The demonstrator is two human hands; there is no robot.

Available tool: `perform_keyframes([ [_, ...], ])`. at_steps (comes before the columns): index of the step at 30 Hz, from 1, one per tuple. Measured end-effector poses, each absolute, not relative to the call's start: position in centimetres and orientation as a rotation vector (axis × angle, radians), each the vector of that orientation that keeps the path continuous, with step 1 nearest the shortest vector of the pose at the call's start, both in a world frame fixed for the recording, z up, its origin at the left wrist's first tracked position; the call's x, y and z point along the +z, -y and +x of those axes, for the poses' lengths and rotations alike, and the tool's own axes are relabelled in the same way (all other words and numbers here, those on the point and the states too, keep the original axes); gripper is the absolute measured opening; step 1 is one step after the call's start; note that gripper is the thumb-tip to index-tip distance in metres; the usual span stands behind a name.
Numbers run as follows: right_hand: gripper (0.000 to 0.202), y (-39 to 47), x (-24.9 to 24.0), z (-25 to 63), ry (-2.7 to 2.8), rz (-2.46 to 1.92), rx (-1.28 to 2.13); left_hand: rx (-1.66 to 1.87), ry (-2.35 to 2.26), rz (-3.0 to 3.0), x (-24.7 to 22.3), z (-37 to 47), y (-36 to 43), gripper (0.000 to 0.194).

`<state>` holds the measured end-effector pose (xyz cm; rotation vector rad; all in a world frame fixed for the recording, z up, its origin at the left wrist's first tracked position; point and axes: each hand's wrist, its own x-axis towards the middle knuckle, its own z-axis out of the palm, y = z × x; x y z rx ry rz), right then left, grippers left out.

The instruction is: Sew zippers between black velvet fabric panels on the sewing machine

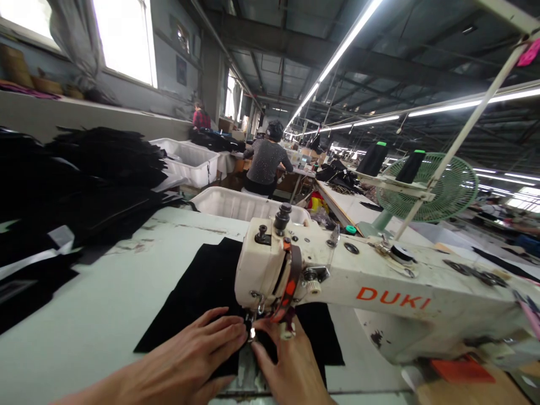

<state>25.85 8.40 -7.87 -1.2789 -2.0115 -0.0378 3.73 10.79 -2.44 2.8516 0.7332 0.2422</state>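
A black piece of fabric (pixel 194 287) lies on the pale sewing table, passing under the head of the white sewing machine (pixel 337 275). My left hand (pixel 206 349) rests flat on the fabric, fingers stretched out, their tips just left of the presser foot (pixel 252 332). On the other side of the foot, my right hand (pixel 287 360) bends over the cloth under the machine head. Its thumb and forefinger are apart near the foot, with black cloth showing between them. The machine partly hides the right fingers and the middle of the fabric.
Stacked black fabric pieces (pixel 105 157) crowd the left side. Behind the machine stand a white bin (pixel 248 202), black thread cones (pixel 373 158) and a green fan (pixel 447 185). A person (pixel 268 160) sits ahead, facing away. An orange-red piece (pixel 462 369) lies at lower right.
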Motion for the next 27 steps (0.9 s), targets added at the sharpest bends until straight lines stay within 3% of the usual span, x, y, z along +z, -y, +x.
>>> perform_keyframes([
  [11, 0.036, -8.6, -10.1, 24.7, 1.921, -1.516, -0.396, 0.387, -0.683, 3.027, -3.5, 3.7, -10.6, 0.047],
  [20, 0.012, -11.9, -10.1, 24.8, 1.988, -1.495, -0.449, 0.351, -0.699, 3.064, -2.8, 4.1, -10.5, 0.046],
  [27, 0.032, -7.5, -6.1, 27.1, 2.153, -1.234, -0.357, 0.524, -0.690, 3.026, -2.3, 4.2, -9.9, 0.046],
])
